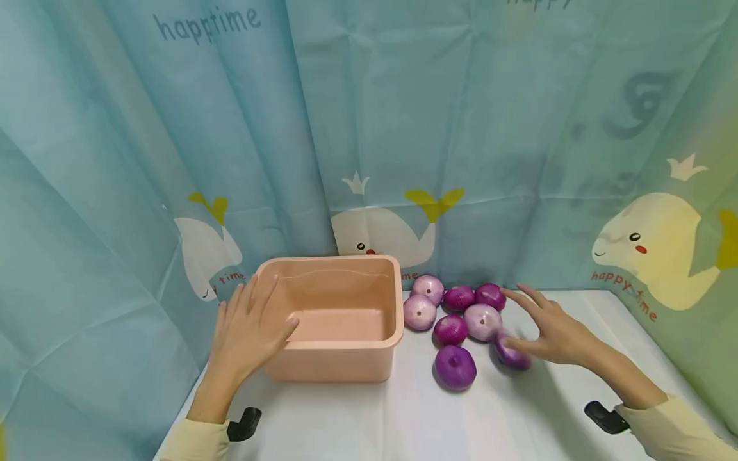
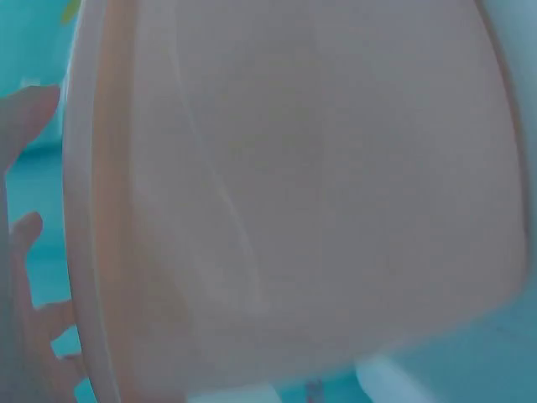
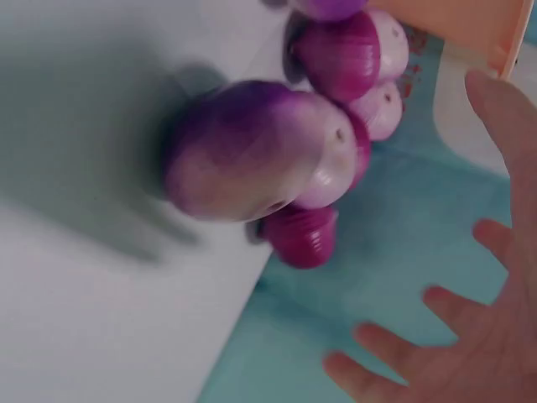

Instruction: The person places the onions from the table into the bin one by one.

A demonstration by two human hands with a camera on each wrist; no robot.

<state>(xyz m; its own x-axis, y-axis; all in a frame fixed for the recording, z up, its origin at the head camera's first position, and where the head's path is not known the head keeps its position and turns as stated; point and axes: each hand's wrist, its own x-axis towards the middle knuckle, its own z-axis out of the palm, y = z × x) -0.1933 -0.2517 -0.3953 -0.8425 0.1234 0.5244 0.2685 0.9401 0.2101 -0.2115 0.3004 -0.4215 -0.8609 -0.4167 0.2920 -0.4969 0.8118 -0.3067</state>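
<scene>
Head view, left hand: the left hand [image 1: 249, 331] lies with relaxed, straight fingers over the near left corner of the empty peach-pink rectangular plastic tub [image 1: 337, 315], thumb over the rim, steadying it and grasping nothing.
Head view, right hand: the right hand [image 1: 548, 333] is spread wide above the cluster, its thumb touching the blurred purple onion [image 1: 510, 354] at the right edge; the fingers are not curled round it.
Head view, onions: six other red-purple round onions [image 1: 455, 366] lie on the white tablecloth [image 1: 403, 416] just right of the tub, several touching one another.
Head view, surroundings: a teal whale-print curtain [image 1: 403, 160] hangs behind, and black wrist straps [image 1: 602, 416] show at the pale yellow sleeves.
Left wrist view: the tub's wall [image 2: 294, 193] fills the frame, blurred; fingertips [image 2: 29, 109] show at the left beside the rim.
Right wrist view: the purple onion [image 3: 252, 151] sits large and blurred on the cloth, other onions bunched behind it, the open fingers [image 3: 503, 126] apart from it here.
Risk, rolling: the onion looks to be in motion and, touched only by a thumb, could roll toward the table's right or near edge.
Risk, knock-on: a wide hand closing from above may nudge neighbouring onions, which touch and would scatter.
Risk, tub: light and empty, it could slide or tip if the resting hand presses on its corner.
</scene>
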